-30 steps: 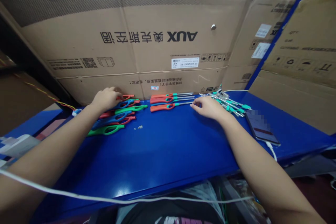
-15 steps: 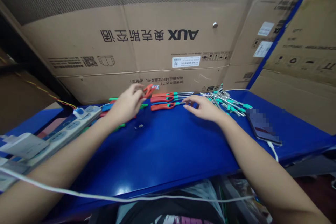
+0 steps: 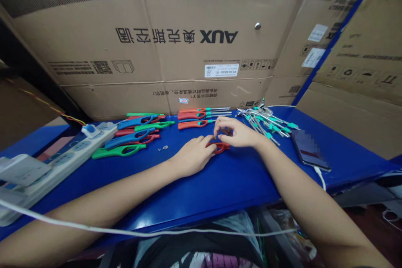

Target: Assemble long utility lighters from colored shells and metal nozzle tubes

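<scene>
Brown cardboard panels (image 3: 176,8) printed with upside-down "AUX" lettering back a glossy blue tabletop (image 3: 245,184), where two bare hands meet over one small piece. The left hand (image 3: 193,157) grips an orange-red plastic handle with a trigger loop (image 3: 225,147), held just above or on the surface, its loop end showing below the right hand (image 3: 237,132). That hand's fingers curl, tips close to the left's; whether they pinch anything cannot be told. Behind lie long orange-red handles fitted with silver metal tubes (image 3: 192,124). At left, loose blue, green and red plastic handles (image 3: 124,139) sit beside a white power strip (image 3: 73,148); at right, silver metal tubes with teal fittings (image 3: 272,122) lie heaped near a dark phone (image 3: 309,150).
</scene>
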`<action>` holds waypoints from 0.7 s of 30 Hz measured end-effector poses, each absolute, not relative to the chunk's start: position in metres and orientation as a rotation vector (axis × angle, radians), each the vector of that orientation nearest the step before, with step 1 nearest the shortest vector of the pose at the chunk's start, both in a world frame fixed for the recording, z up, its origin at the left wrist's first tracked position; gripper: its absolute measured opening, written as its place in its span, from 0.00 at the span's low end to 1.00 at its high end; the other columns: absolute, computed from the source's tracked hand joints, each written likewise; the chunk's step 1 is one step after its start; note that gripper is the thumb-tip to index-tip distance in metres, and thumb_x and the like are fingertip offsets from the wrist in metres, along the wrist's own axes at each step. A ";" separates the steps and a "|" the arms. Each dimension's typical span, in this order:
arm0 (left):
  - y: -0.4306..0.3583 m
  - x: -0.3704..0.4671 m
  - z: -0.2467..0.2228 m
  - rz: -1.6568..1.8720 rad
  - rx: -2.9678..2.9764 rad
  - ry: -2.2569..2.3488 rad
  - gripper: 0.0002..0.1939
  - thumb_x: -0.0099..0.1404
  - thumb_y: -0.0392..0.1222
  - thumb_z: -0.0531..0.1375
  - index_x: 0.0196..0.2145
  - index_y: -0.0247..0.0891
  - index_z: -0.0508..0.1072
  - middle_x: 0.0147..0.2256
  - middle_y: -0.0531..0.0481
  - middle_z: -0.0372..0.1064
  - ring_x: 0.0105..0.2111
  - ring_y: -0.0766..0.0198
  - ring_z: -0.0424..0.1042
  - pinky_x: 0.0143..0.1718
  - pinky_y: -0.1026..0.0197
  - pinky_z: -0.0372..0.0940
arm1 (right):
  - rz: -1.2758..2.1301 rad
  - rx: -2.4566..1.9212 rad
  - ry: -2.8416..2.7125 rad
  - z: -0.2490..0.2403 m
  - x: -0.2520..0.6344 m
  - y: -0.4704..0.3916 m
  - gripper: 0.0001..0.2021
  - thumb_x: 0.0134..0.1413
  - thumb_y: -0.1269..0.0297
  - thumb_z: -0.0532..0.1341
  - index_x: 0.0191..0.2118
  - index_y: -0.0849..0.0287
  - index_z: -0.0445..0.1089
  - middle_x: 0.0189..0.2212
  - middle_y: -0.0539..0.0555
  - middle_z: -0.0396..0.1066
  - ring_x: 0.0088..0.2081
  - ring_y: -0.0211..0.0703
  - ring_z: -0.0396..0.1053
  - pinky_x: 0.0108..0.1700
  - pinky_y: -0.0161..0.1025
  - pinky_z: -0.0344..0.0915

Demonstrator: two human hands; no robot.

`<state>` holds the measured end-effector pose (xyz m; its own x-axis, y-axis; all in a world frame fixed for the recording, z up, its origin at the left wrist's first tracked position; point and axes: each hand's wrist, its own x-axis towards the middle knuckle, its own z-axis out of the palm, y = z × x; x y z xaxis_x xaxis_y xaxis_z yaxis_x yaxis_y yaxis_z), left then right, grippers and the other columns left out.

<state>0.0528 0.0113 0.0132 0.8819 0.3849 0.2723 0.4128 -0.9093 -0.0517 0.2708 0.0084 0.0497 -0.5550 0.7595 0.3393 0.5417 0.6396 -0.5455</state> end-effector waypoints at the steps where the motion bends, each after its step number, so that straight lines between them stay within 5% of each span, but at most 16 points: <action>1: 0.014 0.053 0.013 -0.434 -2.987 -0.651 0.11 0.74 0.41 0.50 0.48 0.37 0.69 0.55 0.37 0.65 0.48 0.52 0.72 0.46 0.49 0.70 | 0.551 -1.053 -2.327 0.050 0.273 0.008 0.06 0.51 0.75 0.59 0.35 0.59 0.70 0.35 0.51 0.65 0.32 0.36 0.61 0.34 0.35 0.61; 10: 0.016 0.015 0.015 -0.569 -3.097 -1.056 0.18 0.67 0.44 0.58 0.54 0.40 0.67 0.53 0.42 0.68 0.53 0.49 0.69 0.54 0.45 0.66 | 0.620 -1.219 -2.544 0.047 0.275 0.008 0.08 0.50 0.63 0.68 0.37 0.59 0.75 0.37 0.51 0.67 0.35 0.38 0.65 0.37 0.35 0.63; 21: 0.018 -0.008 0.005 -0.694 -3.082 -1.149 0.21 0.69 0.43 0.56 0.58 0.38 0.66 0.49 0.42 0.72 0.50 0.51 0.69 0.53 0.47 0.66 | 0.698 -1.230 -2.478 0.045 0.272 0.008 0.07 0.56 0.62 0.65 0.34 0.61 0.74 0.29 0.50 0.69 0.30 0.36 0.64 0.33 0.33 0.60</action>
<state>-0.0080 0.0176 0.0047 0.6852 0.6641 0.2991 0.5739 -0.7451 0.3397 0.2716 0.0081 0.0452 -0.5945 0.8030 0.0406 0.6637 0.5186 -0.5390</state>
